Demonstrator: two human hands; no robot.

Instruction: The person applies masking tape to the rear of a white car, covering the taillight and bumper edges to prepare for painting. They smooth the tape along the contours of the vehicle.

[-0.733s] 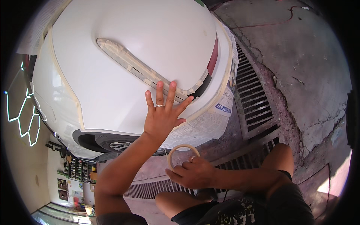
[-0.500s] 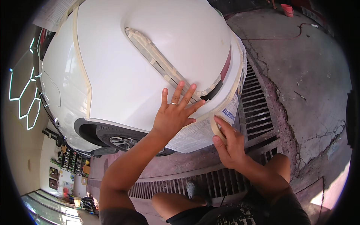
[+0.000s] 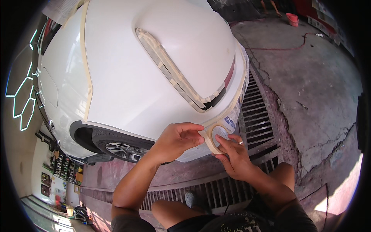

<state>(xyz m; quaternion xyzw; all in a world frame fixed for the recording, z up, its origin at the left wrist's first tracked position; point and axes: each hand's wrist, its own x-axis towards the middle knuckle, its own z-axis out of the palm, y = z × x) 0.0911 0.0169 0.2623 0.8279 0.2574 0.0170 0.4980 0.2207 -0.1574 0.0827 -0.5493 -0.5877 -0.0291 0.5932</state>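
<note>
Beige masking tape roll (image 3: 218, 136): at white car (image 3: 154, 77) rear corner, gripped by right hand (image 3: 234, 156); left hand (image 3: 176, 141) pinches free end. Advice: pull taut, press along edge.

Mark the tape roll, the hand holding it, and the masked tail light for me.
tape roll (image 3: 217, 136), head view, on its beige outer rim.
right hand (image 3: 235, 159), head view, on the back of the hand.
masked tail light (image 3: 170, 71), head view, on the taped lens strip.
</note>
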